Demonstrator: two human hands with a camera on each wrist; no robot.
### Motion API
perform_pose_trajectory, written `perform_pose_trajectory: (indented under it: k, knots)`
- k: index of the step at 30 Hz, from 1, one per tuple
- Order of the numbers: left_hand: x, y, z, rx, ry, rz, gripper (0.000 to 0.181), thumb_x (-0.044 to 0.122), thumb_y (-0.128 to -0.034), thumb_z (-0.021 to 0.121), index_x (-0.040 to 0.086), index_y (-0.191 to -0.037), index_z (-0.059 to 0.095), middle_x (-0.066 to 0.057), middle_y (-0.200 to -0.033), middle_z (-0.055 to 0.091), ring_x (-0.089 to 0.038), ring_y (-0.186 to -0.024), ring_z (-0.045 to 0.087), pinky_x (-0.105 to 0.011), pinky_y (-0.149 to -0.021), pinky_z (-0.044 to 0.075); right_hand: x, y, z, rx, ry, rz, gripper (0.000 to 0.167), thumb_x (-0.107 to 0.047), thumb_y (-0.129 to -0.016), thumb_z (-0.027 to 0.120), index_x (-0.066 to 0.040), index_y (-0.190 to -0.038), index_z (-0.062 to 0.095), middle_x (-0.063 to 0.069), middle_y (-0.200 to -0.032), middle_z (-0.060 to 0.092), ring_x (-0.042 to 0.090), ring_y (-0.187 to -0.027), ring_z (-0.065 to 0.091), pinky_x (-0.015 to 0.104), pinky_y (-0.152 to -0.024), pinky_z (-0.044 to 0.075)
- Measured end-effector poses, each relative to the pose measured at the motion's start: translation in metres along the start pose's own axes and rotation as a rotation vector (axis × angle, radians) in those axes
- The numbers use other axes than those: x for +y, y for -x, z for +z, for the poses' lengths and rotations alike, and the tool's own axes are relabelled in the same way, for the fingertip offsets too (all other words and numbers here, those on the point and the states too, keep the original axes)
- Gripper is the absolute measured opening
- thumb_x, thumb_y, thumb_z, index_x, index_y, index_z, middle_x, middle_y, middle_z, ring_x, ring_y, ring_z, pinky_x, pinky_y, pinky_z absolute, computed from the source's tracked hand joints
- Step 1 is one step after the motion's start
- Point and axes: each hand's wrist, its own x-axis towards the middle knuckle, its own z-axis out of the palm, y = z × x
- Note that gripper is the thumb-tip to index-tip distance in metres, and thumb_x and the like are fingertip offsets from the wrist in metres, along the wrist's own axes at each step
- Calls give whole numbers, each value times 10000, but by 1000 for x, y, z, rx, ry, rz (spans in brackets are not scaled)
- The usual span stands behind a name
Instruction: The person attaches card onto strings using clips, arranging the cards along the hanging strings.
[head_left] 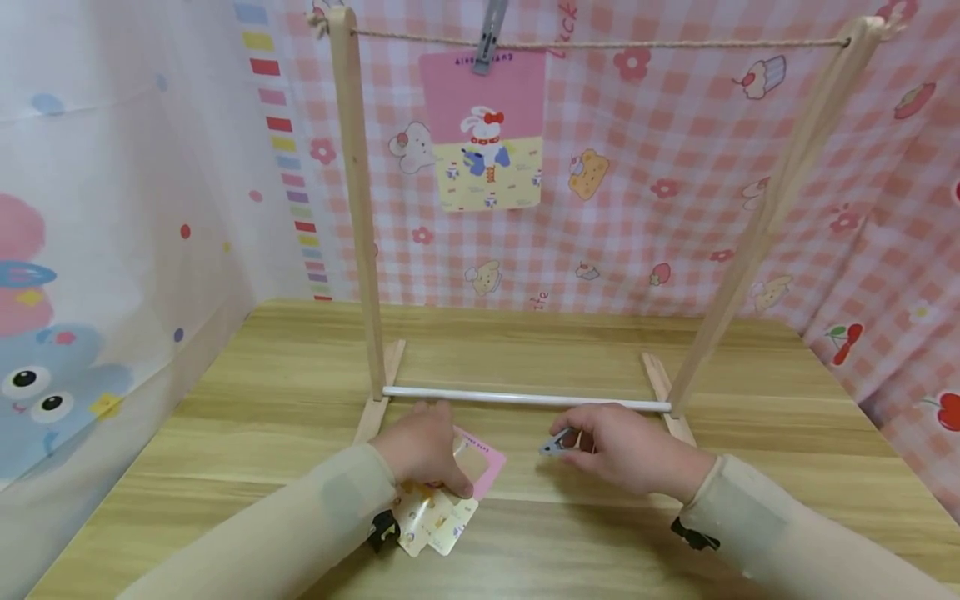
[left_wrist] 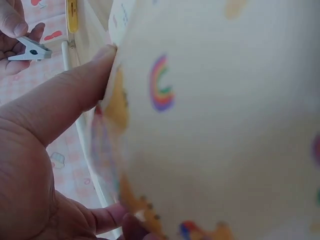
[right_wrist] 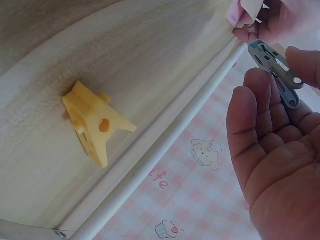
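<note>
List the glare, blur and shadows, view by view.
Head: a pale glare streak on the held cards; left wrist: the near card is out of focus; right wrist: faint shadow beside the yellow object, upper right corner washed out.

- Head view: light is bright, soft and even; a weak shadow lies on the wooden table [head_left: 525,354] near the right sleeve [head_left: 810,525]; small glare shines on the cards [head_left: 450,521];
- Left wrist view: the cards, very near, are out of focus; right edge is dim;
- Right wrist view: pale haze at upper right; upper left corner is darker.
</note>
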Motion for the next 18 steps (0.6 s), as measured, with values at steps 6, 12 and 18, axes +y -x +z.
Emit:
perform_pose_trajectory:
  k: [6, 12, 18]
  knots:
    - [-3, -3, -1, -19, 31, 22, 957, 205, -625, 1012, 37, -1414, 497, -158, -1062, 529, -269, -826, 604, -302, -526, 570, 0, 1, -1, -8, -4, 3, 164, -97, -959, 764, -106, -1117, 719, -113, -857, 680, -44, -697, 538, 189, -606, 497]
    - [-6, -4, -4, -45, 26, 45, 817, 235, -641, 1008, 150, -1337, 589, -137, -1097, 524, -267, -880, 585, -315, -558, 579, -1, 1, -2, -5, -3, 2, 164, -98, -960, 764, -107, -1118, 720, -115, -849, 680, -46, -703, 545, 193, -601, 499]
    - [-8, -5, -6, -22, -49, 86, 662, 349, -639, 1024, 147, -1099, 593, -103, -1048, 518, -241, -918, 547, -345, -668, 545, -1, 2, -3, -3, -2, 6, 162, -107, -963, 762, -106, -1119, 719, -114, -842, 677, -41, -694, 547, 197, -597, 500]
